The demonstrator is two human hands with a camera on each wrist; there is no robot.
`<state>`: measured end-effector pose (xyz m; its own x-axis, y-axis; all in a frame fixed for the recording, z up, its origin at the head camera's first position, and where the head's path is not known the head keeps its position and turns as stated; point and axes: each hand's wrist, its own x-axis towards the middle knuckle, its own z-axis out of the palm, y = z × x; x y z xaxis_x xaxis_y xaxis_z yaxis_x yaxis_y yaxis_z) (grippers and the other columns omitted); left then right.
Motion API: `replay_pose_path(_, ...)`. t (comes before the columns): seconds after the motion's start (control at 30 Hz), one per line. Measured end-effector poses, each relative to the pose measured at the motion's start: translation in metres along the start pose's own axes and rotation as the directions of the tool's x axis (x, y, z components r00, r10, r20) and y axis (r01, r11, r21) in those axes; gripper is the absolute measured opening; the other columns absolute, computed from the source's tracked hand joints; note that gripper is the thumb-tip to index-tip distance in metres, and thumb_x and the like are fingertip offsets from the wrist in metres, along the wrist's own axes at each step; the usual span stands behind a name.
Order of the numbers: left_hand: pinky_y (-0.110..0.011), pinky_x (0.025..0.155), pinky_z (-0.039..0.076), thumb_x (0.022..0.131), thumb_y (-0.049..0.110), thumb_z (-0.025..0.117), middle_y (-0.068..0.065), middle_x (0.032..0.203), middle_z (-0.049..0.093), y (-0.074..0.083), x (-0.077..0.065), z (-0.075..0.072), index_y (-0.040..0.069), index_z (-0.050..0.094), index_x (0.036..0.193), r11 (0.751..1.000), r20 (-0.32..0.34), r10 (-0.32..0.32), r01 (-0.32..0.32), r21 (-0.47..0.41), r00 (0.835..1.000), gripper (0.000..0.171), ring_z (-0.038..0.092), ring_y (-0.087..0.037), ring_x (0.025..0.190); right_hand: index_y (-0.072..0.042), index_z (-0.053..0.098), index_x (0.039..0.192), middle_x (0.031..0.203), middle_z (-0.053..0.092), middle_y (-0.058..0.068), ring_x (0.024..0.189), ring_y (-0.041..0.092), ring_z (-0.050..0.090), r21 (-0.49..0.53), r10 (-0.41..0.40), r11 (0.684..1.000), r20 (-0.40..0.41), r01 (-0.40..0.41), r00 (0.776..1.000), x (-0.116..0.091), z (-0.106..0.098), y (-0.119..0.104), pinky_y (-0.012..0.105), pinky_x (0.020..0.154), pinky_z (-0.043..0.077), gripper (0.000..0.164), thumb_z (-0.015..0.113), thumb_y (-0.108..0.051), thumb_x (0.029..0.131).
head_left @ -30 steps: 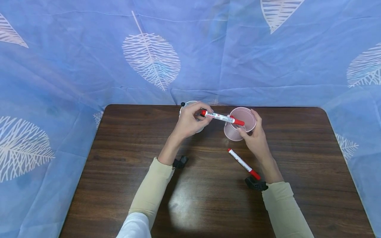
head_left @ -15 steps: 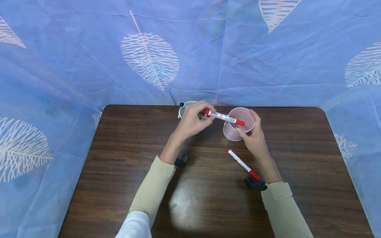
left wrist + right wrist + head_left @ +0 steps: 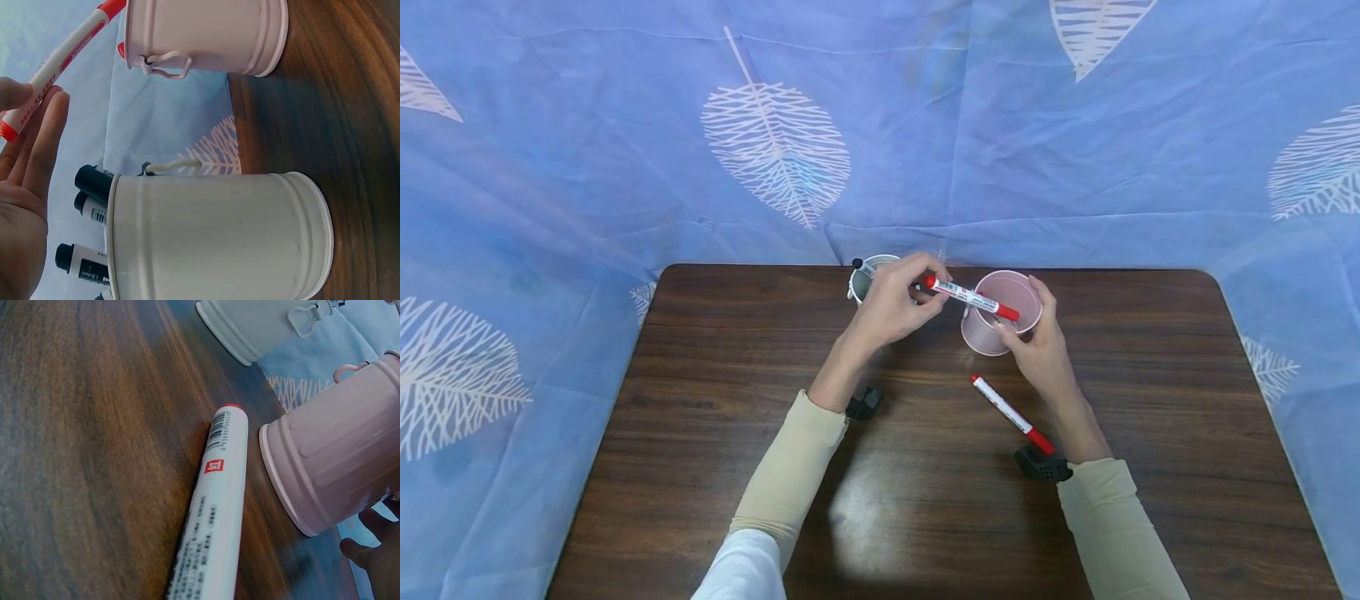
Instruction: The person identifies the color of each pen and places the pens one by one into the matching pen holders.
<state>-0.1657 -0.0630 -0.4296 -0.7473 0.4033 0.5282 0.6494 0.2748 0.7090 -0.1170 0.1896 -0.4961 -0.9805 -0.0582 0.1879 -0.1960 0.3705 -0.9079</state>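
Observation:
My left hand pinches a white marker with a red cap between thumb and fingers. The marker slants above the mouth of a pink metal bucket, its capped end over the opening. My right hand holds that bucket by its right side, thumb at the front. A bit of red shows at the pink rim in the left wrist view. Partly behind my left hand stands a pale bucket, with several black-capped markers poking out.
Another red-capped marker lies on the dark wooden table, in front of the pink bucket and beside my right wrist. A blue leaf-patterned cloth hangs behind the table's back edge.
My left hand has shifted slightly right with the marker, uncovering more of the pale bucket. My right hand and the pink bucket have stayed nearly still.

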Motion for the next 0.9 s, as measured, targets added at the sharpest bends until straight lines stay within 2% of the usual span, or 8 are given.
replay_pose_path(0.13, -0.017, 0.061, 0.052, 0.083, 0.002, 0.072, 0.001, 0.091, 0.064, -0.001, -0.001, 0.003, 0.01, 0.063, 0.093, 0.999, -0.012, 0.004, -0.003, 0.054, 1.0, 0.016, 0.057, -0.008, 0.077, -0.023, 0.019, 0.158, 0.15, 0.041, 0.017, 0.134, 0.034, 0.042, 0.002, 0.001, 1.0, -0.011, -0.001, 1.0, 0.002, 0.002, 0.019, 0.056, 0.108, 0.031, 0.088, 0.071, -0.004, 0.09)
replay_pose_path(0.23, -0.016, 0.061, 0.051, 0.082, 0.003, 0.072, 0.003, 0.09, 0.064, 0.0, -0.002, 0.004, 0.011, 0.063, 0.092, 0.997, -0.008, -0.007, 0.007, 0.079, 1.0, 0.016, 0.057, -0.008, 0.078, -0.024, 0.02, 0.157, 0.15, 0.04, 0.015, 0.133, 0.034, 0.041, 0.001, 0.004, 1.0, -0.01, -0.004, 1.0, 0.003, 0.002, 0.02, 0.056, 0.109, 0.031, 0.088, 0.072, -0.005, 0.089)
replay_pose_path(0.4, -0.021, 0.061, 0.054, 0.082, 0.003, 0.073, 0.004, 0.09, 0.063, 0.0, -0.003, 0.007, 0.012, 0.061, 0.094, 0.996, 0.034, -0.036, 0.033, 0.08, 0.999, 0.019, 0.057, -0.009, 0.078, -0.019, 0.02, 0.157, 0.152, 0.037, 0.018, 0.134, 0.039, 0.038, -0.011, 0.005, 1.0, -0.009, -0.006, 1.0, 0.002, 0.002, 0.01, 0.061, 0.111, 0.027, 0.086, 0.071, -0.004, 0.089)
replay_pose_path(0.53, -0.03, 0.063, 0.055, 0.083, 0.003, 0.074, 0.003, 0.091, 0.064, -0.001, -0.004, 0.009, 0.012, 0.06, 0.095, 0.996, 0.055, -0.053, 0.048, 0.081, 0.997, 0.02, 0.061, -0.017, 0.077, -0.007, 0.02, 0.155, 0.151, 0.035, 0.026, 0.134, 0.046, 0.037, -0.008, -0.005, 1.0, -0.004, 0.005, 1.0, 0.0, 0.001, -0.011, 0.065, 0.109, 0.026, 0.083, 0.07, 0.0, 0.089)
replay_pose_path(0.63, -0.027, 0.064, 0.055, 0.084, 0.004, 0.075, 0.002, 0.098, 0.066, 0.0, -0.005, 0.01, 0.011, 0.061, 0.101, 0.995, 0.076, -0.075, 0.07, 0.073, 0.994, 0.024, 0.063, -0.018, 0.08, -0.001, 0.02, 0.154, 0.149, 0.035, 0.028, 0.133, 0.047, 0.037, -0.019, 0.002, 1.0, 0.001, -0.002, 1.0, -0.002, 0.0, -0.022, 0.064, 0.109, 0.028, 0.082, 0.069, 0.002, 0.089)
replay_pose_path(0.77, -0.017, 0.065, 0.055, 0.084, 0.005, 0.077, -0.001, 0.111, 0.067, 0.001, -0.007, 0.012, 0.01, 0.061, 0.112, 0.994, 0.109, -0.113, 0.111, 0.02, 0.988, 0.032, 0.067, -0.009, 0.088, -0.002, 0.02, 0.154, 0.151, 0.035, 0.026, 0.135, 0.043, 0.037, -0.019, 0.017, 1.0, 0.005, -0.017, 1.0, -0.002, -0.001, -0.024, 0.061, 0.111, 0.027, 0.081, 0.068, 0.001, 0.089)
replay_pose_path(0.9, -0.016, 0.067, 0.055, 0.084, 0.004, 0.077, -0.004, 0.119, 0.065, 0.002, -0.008, 0.014, 0.008, 0.06, 0.119, 0.989, 0.128, -0.133, 0.139, -0.043, 0.983, 0.038, 0.07, -0.006, 0.09, -0.009, 0.019, 0.156, 0.152, 0.034, 0.023, 0.137, 0.041, 0.035, -0.019, 0.024, 1.0, -0.001, -0.024, 1.0, -0.001, -0.001, -0.009, 0.062, 0.111, 0.026, 0.084, 0.07, 0.0, 0.089)
